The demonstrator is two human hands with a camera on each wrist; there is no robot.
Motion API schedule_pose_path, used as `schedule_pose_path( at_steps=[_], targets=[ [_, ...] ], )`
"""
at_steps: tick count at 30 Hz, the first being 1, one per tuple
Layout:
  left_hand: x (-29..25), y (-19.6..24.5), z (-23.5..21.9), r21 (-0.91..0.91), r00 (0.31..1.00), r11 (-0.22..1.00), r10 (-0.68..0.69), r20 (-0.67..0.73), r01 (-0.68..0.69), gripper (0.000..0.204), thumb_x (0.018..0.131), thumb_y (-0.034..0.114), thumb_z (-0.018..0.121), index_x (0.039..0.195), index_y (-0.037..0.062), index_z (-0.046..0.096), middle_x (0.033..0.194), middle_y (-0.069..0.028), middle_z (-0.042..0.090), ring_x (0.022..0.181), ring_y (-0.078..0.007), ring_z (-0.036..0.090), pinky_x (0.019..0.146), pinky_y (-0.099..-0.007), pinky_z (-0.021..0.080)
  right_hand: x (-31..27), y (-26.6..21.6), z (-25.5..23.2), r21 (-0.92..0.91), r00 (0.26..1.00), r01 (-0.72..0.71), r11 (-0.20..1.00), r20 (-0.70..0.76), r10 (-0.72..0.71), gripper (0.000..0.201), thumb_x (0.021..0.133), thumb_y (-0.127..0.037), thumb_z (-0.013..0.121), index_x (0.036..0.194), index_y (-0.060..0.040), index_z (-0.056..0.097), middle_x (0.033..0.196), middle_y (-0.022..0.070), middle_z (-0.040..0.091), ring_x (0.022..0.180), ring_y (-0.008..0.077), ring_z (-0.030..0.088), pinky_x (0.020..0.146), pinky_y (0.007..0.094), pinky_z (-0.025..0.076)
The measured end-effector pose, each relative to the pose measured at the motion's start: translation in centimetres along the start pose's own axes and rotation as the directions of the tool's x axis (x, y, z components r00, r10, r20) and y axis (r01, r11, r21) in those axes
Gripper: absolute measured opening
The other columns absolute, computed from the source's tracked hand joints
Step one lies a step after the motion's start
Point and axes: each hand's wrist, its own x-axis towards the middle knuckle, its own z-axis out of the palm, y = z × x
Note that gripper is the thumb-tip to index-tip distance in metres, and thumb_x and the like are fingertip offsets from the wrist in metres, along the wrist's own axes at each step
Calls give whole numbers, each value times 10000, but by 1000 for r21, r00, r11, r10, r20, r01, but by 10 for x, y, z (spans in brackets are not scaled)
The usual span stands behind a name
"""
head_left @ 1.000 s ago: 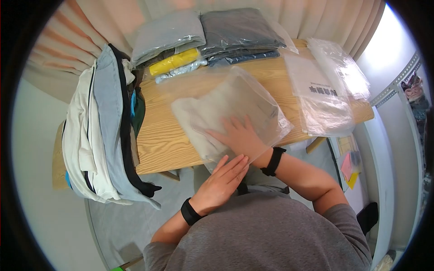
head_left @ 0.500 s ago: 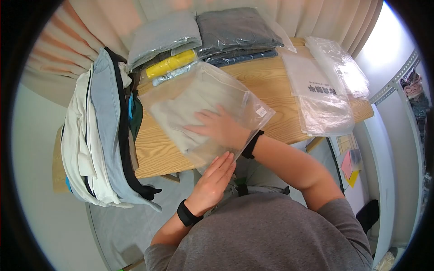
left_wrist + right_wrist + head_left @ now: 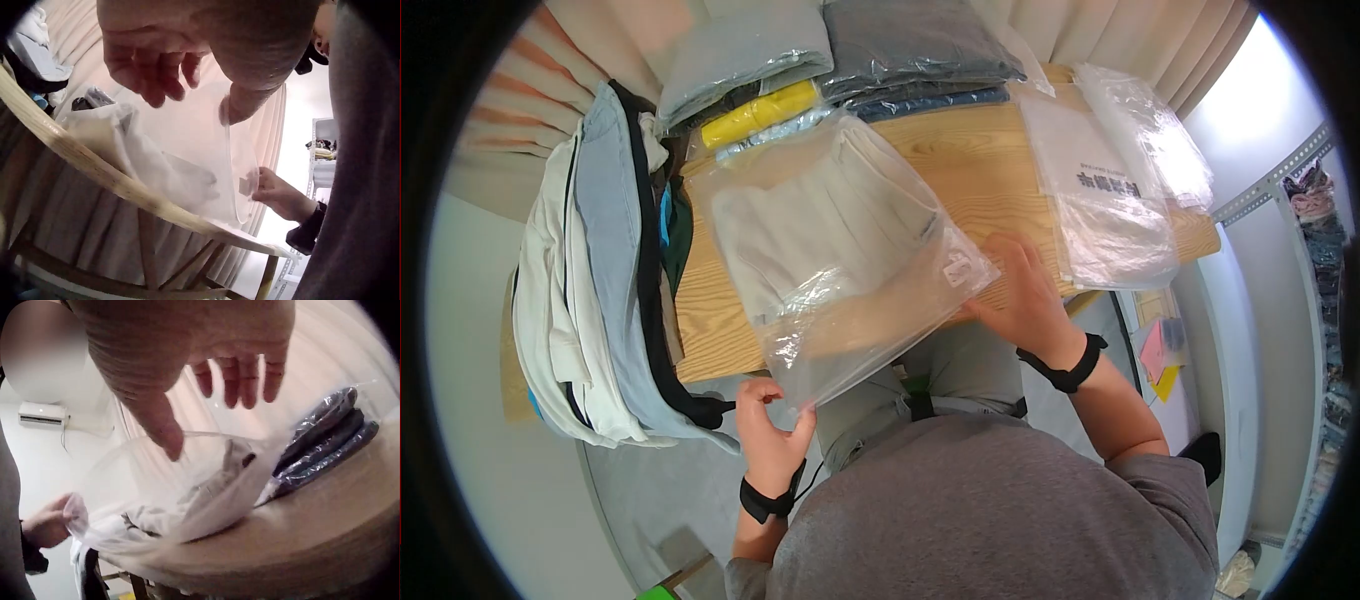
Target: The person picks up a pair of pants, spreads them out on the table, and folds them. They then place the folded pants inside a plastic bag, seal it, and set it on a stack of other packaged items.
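Note:
A clear plastic bag (image 3: 830,340) with a folded cream garment (image 3: 840,220) inside lies on the wooden table, its near edge reaching past the table's edge. At the bag's near left corner my left hand (image 3: 774,440) holds the film, thumb against the rim and fingers curled. My right hand (image 3: 1035,305) is at the opposite near corner, beside a small white label (image 3: 956,268). Its thumb touches the rim, with the fingers stretched out and blurred. Between both hands the rim hangs loosely apart, as the left wrist view shows.
Bagged folded garments (image 3: 920,50) are stacked at the back, with a yellow bundle (image 3: 758,115) in front. Loose clothes (image 3: 605,250) hang over the table's left end. Flat plastic bags (image 3: 1110,210) lie on the wooden table (image 3: 990,180) at the right, near a metal shelf (image 3: 1270,190).
My hands have moved apart, the left outward to the near left corner, the right off the bag's top to its near right corner. The bag has shifted left and its near part is spread.

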Motion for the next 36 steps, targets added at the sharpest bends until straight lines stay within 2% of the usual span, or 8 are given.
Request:
schedule_pose_path(
  at_steps=[2, 10, 12, 20, 24, 26, 32, 36],
  targets=[
    [2, 2, -3, -182, 972, 958, -201, 122, 221, 389, 687, 70, 706, 1003, 36, 481, 746, -101, 544, 675, -216, 564, 626, -317, 455, 1, 5, 4, -129, 975, -107, 986, -208, 79, 347, 764, -104, 673, 1092, -51, 578, 817, 132, 614, 783, 320, 610, 671, 407, 488],
    [106, -22, -51, -13, 999, 1000, 16, 30, -15, 166, 830, 39, 531, 968, 8, 618, 601, -49, 478, 531, -132, 440, 515, -276, 389, 81, 12, -11, 375, 786, -610, 698, 396, 475, 202, 865, -76, 526, 1021, 0, 627, 638, 100, 593, 507, 163, 572, 537, 323, 487],
    [158, -23, -80, -155, 999, 987, 40, -1, -40, 201, 840, 45, 494, 990, 18, 624, 625, 20, 458, 560, -88, 410, 516, -249, 350, 135, 1, -29, 492, 958, -276, 826, 212, 194, 201, 874, -113, 513, 938, 11, 657, 639, 74, 596, 452, 113, 520, 451, 286, 436],
    [283, 57, -234, -328, 979, 943, -11, -203, -57, 258, 856, 126, 498, 1058, 56, 642, 635, 106, 391, 528, -15, 306, 484, -186, 245, 293, -55, -153, 488, 978, -82, 869, -129, 165, 163, 844, -187, 596, 795, -54, 677, 527, -24, 492, 434, 50, 428, 408, 202, 345],
    [305, 49, -232, -272, 999, 962, -6, -49, -7, 217, 858, 204, 556, 1007, 76, 647, 598, 108, 370, 505, -10, 279, 457, -195, 210, 307, -49, -165, 558, 926, -378, 739, 209, 316, 595, 874, -310, 612, 1275, 79, 405, 1176, 245, 571, 1112, 254, 573, 1005, 255, 411],
    [315, 44, -222, -287, 998, 958, -32, -57, 14, 192, 856, 204, 555, 970, 80, 647, 596, 106, 375, 501, -10, 285, 454, -198, 210, 296, -58, -157, 499, 947, -275, 822, -7, 321, 170, 815, -195, 626, 683, -88, 637, 471, -45, 439, 401, 47, 391, 393, 207, 294],
    [313, 34, -204, -339, 989, 941, -42, -140, -9, 201, 867, 201, 534, 984, 73, 636, 680, 85, 477, 562, -12, 370, 490, -191, 263, 281, -49, -151, 476, 913, -407, 780, 186, 363, 136, 777, -139, 585, 667, -71, 628, 499, -30, 445, 421, 78, 360, 425, 225, 276],
    [222, 63, -202, -389, 947, 914, -15, -322, -118, 229, 834, 110, 504, 995, 22, 641, 770, 61, 539, 599, -13, 396, 538, -176, 304, 196, -68, -165, 381, 999, 23, 924, -52, -3, 117, 786, -121, 582, 753, -67, 680, 537, -11, 510, 455, 95, 435, 449, 243, 347]
  ],
)
